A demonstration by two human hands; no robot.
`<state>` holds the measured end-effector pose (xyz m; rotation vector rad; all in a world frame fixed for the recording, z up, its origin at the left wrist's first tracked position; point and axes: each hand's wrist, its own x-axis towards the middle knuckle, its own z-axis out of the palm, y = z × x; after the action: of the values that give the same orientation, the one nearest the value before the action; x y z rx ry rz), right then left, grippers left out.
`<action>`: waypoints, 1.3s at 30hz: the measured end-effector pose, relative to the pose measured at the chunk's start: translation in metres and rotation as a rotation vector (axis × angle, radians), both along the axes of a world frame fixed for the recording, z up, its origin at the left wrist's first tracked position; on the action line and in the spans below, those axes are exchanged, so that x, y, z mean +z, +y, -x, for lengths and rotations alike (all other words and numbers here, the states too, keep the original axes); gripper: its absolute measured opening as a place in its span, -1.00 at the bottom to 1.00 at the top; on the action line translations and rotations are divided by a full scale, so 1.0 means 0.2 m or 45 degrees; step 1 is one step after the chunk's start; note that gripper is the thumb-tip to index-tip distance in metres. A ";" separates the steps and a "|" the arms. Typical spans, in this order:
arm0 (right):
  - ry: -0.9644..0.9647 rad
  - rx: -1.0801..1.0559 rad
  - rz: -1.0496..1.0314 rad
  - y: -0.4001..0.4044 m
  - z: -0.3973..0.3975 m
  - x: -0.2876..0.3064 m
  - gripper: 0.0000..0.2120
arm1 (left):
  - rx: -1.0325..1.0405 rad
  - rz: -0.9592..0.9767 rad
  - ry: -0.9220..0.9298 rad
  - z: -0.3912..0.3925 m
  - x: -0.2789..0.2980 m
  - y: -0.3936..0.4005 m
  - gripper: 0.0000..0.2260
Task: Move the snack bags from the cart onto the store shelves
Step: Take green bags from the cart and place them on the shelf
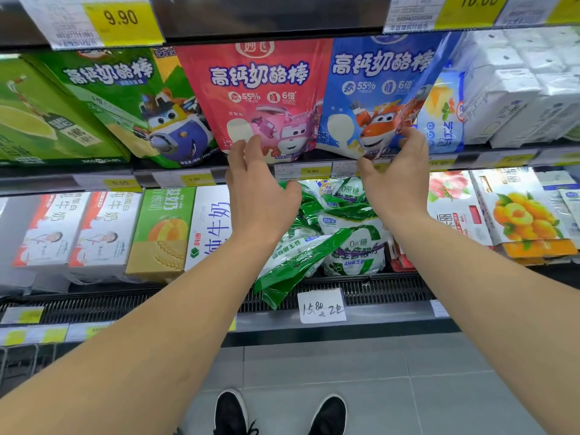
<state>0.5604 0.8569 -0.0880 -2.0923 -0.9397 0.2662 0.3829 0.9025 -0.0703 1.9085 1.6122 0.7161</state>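
Note:
A red snack bag (260,89) and a blue snack bag (373,89) stand side by side on the middle shelf (175,175), both with cartoon planes printed on them. My left hand (254,189) reaches up to the red bag's bottom edge, fingers apart and fingertips touching it. My right hand (398,177) pinches the lower right corner of the blue bag between thumb and fingers. A green snack bag (131,102) leans to the left of the red one. The cart is out of view.
Milk cartons (94,227) and green-and-white pouches (329,233) fill the shelf below. White boxes (518,89) sit at the right. Yellow price tags (122,18) hang from the shelf above. Grey floor tiles and my black shoes (230,412) are below.

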 end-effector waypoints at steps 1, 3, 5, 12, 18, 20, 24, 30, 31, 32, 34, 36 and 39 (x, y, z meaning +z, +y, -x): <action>0.025 -0.010 -0.007 0.00 0.01 0.00 -0.33 | 0.008 0.029 -0.009 0.01 0.00 0.00 -0.31; 0.051 -0.045 -0.028 0.01 0.05 0.01 -0.29 | 0.017 0.061 -0.029 0.03 -0.01 -0.01 -0.29; 0.070 -0.078 -0.078 0.05 0.08 0.02 -0.26 | 0.027 0.060 -0.042 0.05 -0.01 0.00 -0.28; 0.057 -0.206 -0.042 0.19 0.07 0.01 -0.30 | -0.037 0.041 0.023 0.07 -0.03 0.04 -0.26; -0.024 -0.219 -0.008 0.21 0.02 -0.03 -0.37 | -0.054 0.066 0.037 0.03 -0.06 0.03 -0.26; -0.042 -0.217 0.001 0.23 0.01 -0.04 -0.36 | -0.051 0.062 0.033 0.03 -0.06 0.04 -0.26; -0.058 -0.192 0.026 0.25 0.00 -0.04 -0.31 | -0.052 0.055 0.035 0.04 -0.07 0.05 -0.26; -0.028 -0.154 0.038 0.20 -0.01 -0.03 -0.37 | -0.060 0.064 0.072 0.05 -0.06 0.04 -0.27; -0.026 -0.140 0.042 0.19 -0.02 -0.02 -0.39 | -0.064 0.065 0.089 0.06 -0.06 0.03 -0.28; -0.027 -0.121 0.048 0.17 -0.03 -0.02 -0.41 | -0.072 0.067 0.104 0.06 -0.06 0.03 -0.29; -0.018 -0.086 0.052 0.15 -0.04 0.00 -0.45 | -0.082 0.068 0.132 0.07 -0.06 0.01 -0.29; -0.021 -0.066 0.049 0.12 -0.05 0.01 -0.51 | -0.096 0.068 0.152 0.07 -0.07 0.01 -0.30; -0.006 -0.051 0.081 0.09 -0.03 0.01 -0.55 | -0.116 0.063 0.169 0.09 -0.08 -0.01 -0.33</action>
<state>0.5663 0.8748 -0.0862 -2.1680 -0.9019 0.2742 0.3646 0.9006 -0.0859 2.0159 1.5939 0.5175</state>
